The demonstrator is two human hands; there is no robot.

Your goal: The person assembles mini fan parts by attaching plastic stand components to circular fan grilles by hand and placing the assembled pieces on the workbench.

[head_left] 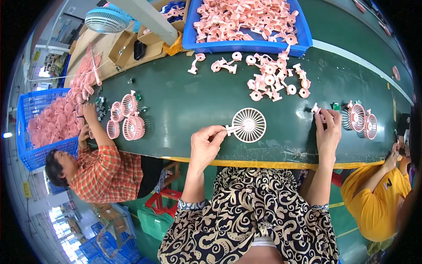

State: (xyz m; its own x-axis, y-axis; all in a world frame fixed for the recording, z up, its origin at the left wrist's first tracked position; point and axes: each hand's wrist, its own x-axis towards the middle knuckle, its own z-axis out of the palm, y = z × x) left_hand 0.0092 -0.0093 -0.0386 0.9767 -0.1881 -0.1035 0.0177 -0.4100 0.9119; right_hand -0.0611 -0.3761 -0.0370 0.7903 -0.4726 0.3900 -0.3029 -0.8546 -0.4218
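My left hand [205, 146] pinches the short stem of a round, pale pink fan grille [249, 125] with radial spokes, held face up over the green table. Farther right, my right hand [328, 132] has its thumb and fingers closed on a small pink plastic bracket [315, 108]; part of it is hidden by the fingers. Just beyond that hand stand several pink fan housings [357, 116] with small green circuit boards [336, 106] beside them. A loose heap of pink brackets [269, 78] lies on the table ahead of both hands.
A blue bin [246, 45] full of pink brackets stands at the far side. Pink fan housings [133, 127] sit at the left, near a co-worker in a checked shirt [103, 169] and a blue crate [41, 154] of grilles. Another person in yellow [378, 198] is at the right.
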